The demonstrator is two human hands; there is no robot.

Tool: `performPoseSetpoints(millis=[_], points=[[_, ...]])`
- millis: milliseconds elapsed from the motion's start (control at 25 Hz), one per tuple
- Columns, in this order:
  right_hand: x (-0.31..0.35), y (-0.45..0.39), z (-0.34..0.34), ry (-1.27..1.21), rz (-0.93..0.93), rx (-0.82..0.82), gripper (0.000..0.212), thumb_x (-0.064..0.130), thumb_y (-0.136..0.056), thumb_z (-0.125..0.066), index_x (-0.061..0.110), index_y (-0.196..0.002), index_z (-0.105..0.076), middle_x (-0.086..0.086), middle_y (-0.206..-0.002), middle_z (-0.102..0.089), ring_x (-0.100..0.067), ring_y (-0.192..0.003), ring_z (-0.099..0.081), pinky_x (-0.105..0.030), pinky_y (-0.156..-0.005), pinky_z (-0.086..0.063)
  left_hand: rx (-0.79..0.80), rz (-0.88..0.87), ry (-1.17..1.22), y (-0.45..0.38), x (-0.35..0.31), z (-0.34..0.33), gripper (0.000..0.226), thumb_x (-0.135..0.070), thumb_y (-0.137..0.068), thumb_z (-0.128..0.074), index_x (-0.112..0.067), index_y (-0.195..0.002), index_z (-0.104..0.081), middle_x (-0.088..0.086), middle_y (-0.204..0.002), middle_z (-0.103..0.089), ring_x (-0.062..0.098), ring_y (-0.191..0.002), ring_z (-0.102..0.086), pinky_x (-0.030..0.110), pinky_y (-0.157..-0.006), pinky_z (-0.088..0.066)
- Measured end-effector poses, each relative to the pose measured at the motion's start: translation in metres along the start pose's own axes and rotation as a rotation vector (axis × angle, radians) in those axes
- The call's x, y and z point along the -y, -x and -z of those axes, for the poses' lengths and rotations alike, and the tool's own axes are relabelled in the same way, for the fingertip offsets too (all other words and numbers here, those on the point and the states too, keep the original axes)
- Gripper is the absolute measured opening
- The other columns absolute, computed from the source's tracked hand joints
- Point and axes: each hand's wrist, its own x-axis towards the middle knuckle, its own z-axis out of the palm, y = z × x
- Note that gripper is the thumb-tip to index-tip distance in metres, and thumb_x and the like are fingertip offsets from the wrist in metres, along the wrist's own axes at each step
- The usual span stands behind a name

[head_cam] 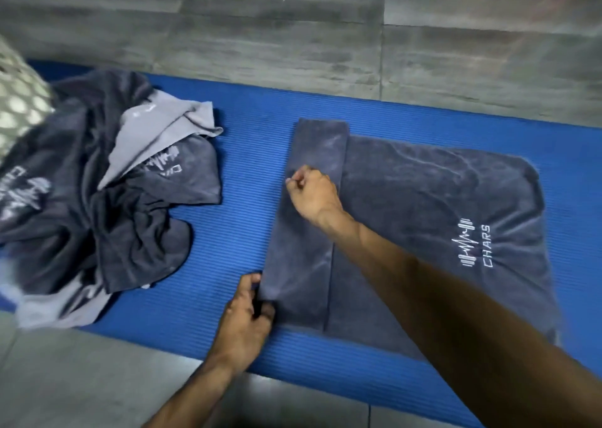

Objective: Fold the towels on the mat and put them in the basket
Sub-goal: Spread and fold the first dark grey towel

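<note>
The dark grey towel is lying spread on the blue mat, its left strip folded over. The left hand is pinching the strip's near corner; the right hand, fingers curled, is pinching the fold's middle.

**Bare arms, nothing worn**

Two forearms in shot, both bare from wrist up to the frame's edge, no sleeve showing on either. The left hand carries no ring, no watch, no band. The right hand is equally plain, wrist uncovered.
</note>
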Motion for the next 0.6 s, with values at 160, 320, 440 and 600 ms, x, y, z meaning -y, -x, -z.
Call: performPoseSetpoints(millis=[160,320,440,600], points=[[-0.016,0.020,-0.023,0.253,0.289,0.031,0.039,0.027,-0.097,-0.048,0.014,-0.133,-0.052,-0.008,-0.133,-0.058,-0.028,-0.125,-0.051,-0.039,-0.104,-0.040,-0.034,-0.061,-0.190,-0.004,0.013,0.023,0.045,-0.013,-0.086,-0.061,-0.027,-0.126,-0.044,-0.010,-0.104,-0.064,0.013,-0.095,-0.061,0.020,-0.080,-0.045],[-0.065,0.105,-0.050,0.496,0.407,0.022,0.060,0.036,-0.090,-0.036,0.009,-0.143,-0.047,-0.008,-0.152,-0.041,-0.031,-0.142,-0.036,-0.047,-0.112,-0.037,-0.065,-0.528,-0.680,-0.016,0.017,0.006,0.058,-0.032,-0.088,-0.044,-0.016,-0.144,-0.041,0.006,-0.147,-0.043,0.027,-0.132,-0.042,0.042,-0.104,-0.037],[-0.084,0.159,-0.053,0.516,0.536,0.090,0.059,0.041,-0.091,-0.041,0.012,-0.142,-0.048,-0.006,-0.151,-0.043,-0.027,-0.141,-0.038,-0.042,-0.111,-0.039,0.094,-0.747,-0.861,-0.029,0.032,0.001,0.059,-0.040,-0.099,-0.031,-0.022,-0.154,-0.022,0.004,-0.161,-0.023,0.023,-0.147,-0.022,0.044,-0.113,-0.022],[-0.075,0.170,-0.032,0.127,0.069,-0.006,0.039,0.045,-0.087,-0.059,0.026,-0.119,-0.048,0.006,-0.115,-0.058,-0.014,-0.107,-0.058,-0.029,-0.092,-0.049,0.106,-0.750,-0.939,-0.034,0.046,0.007,0.057,-0.046,-0.102,-0.022,-0.024,-0.155,-0.021,0.003,-0.162,-0.018,0.021,-0.149,-0.017,0.043,-0.114,-0.022]])
